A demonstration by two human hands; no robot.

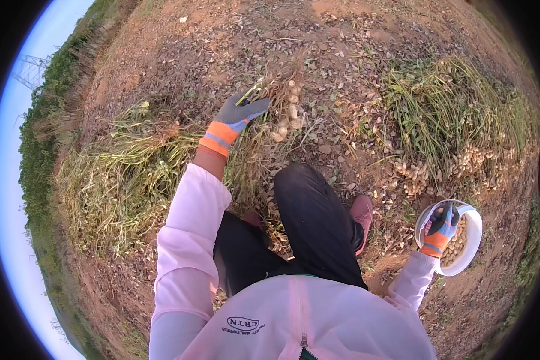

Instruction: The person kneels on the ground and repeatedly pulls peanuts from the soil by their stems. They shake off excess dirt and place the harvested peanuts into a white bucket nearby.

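Note:
My left hand (242,114), in a grey and orange work glove, is closed round the stems of a pulled peanut plant (276,87). Peanut pods (292,105) and thin roots hang off the plant to the right of the glove. At the lower right my right hand (441,227), gloved alike, is inside the mouth of a white plastic bucket (472,245). Loose peanuts (455,245) lie in the bucket below and beside that hand. Pale pods show at its fingers; whether it grips them I cannot tell.
A heap of peanut plants with pods (441,108) lies on the soil at the right, above the bucket. More pulled plants (126,180) are spread at the left. My bent knee (301,180) and a pink shoe (362,216) are between my hands. Dry leaves cover the ground.

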